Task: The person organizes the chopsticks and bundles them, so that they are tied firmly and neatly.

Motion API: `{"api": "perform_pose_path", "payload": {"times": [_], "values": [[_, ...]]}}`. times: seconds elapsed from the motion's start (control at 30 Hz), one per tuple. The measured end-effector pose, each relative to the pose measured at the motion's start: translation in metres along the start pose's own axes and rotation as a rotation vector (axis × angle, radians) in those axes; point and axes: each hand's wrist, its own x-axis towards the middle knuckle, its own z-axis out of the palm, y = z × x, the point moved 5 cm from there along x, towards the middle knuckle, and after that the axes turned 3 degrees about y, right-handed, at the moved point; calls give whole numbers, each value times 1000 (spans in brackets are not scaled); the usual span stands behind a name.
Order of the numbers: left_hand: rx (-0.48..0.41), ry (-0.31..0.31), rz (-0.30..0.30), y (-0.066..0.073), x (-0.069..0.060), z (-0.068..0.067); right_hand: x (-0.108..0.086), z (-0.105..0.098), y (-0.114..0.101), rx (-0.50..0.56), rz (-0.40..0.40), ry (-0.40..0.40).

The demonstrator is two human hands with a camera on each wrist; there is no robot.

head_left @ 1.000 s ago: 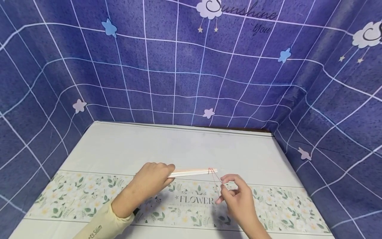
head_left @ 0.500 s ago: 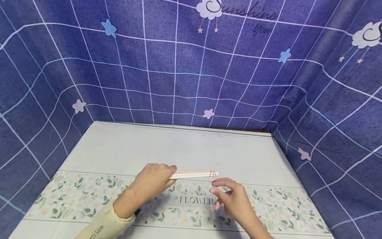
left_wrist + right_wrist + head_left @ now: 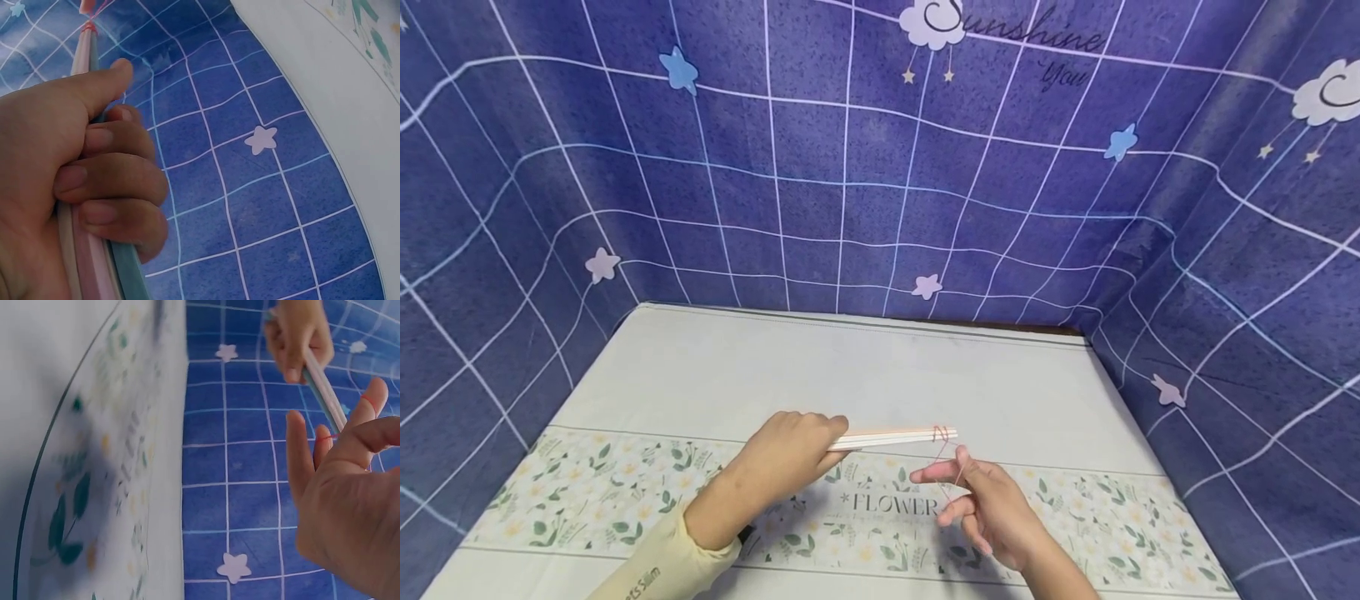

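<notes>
The left hand (image 3: 801,442) is pointing right — its grip is wrapping round long sticks (image 3: 891,438) above the desk (image 3: 850,367). By their right end, the right hand (image 3: 996,512) is holding its fingers apart, a red band (image 3: 941,433) linking the two.

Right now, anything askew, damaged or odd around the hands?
No spill or damage visible. Slightly askew: the thin red band, its loops slanting in a zigzag near one end of the slim pastel sticks rather than lying parallel; the rest runs to the right hand.
</notes>
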Motion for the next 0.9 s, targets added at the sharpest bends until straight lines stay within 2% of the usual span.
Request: {"api": "perform_pose_path", "payload": {"times": [0.2, 0.33, 0.53, 0.67, 0.9], "values": [[-8, 10, 56, 2, -1, 0, -2, 0, -2, 194, 49, -123], [-7, 18, 116, 4, -2, -1, -3, 2, -3, 237, 33, -205], [-21, 11, 188, 5, -3, -1, -5, 1, -3, 206, 20, -294], [-35, -10, 215, 7, -6, 2, -7, 1, -3, 179, 16, -346], [-19, -16, 226, 11, -6, 2, -5, 0, -7, 77, 39, -279]]}}
